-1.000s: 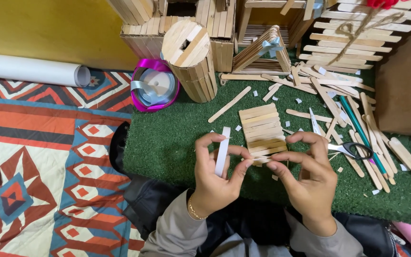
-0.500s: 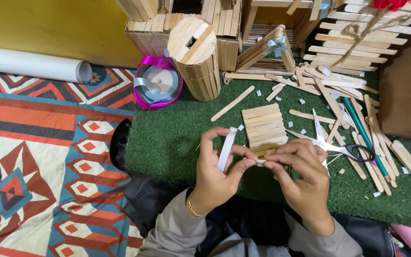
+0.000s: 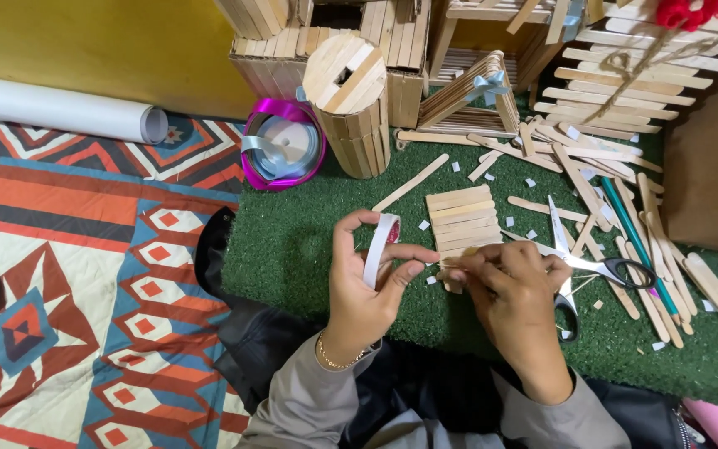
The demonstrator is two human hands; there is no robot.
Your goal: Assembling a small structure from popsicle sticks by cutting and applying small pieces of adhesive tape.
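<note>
Head view. Left hand [image 3: 367,287] holds a roll of white tape [image 3: 380,248] upright, thumb through its core and fingers curled round the rim, so the loose end can run straight off toward the other hand. Right hand [image 3: 508,291] is pinched shut on that loose end, thumb and forefinger together, right at the near edge of a small panel of flat wooden sticks [image 3: 461,226]. Whether the tape touches the panel there, I cannot tell; the fingers cover the spot.

Landmark: the stick panel, lying flat on the green turf mat [image 3: 309,249].
- Just right of the panel: scissors [image 3: 579,262], blades open, partly under the right hand, close enough to grab for a cut.
- Right of the panel and farther out: a loose scatter of sticks [image 3: 600,191], with small white scraps among them.
- Beyond the panel, to the left: a round stick-built cylinder [image 3: 351,104] standing upright; beside that, a magenta ribbon spool [image 3: 280,150].
- Directly beyond the panel: a small stick A-frame [image 3: 471,104] with a pale bow, set against other wooden stick structures.
- Far left of the panel: a patterned rug [image 3: 68,274] and a rolled white paper tube [image 3: 60,108] lying by the yellow wall.
</note>
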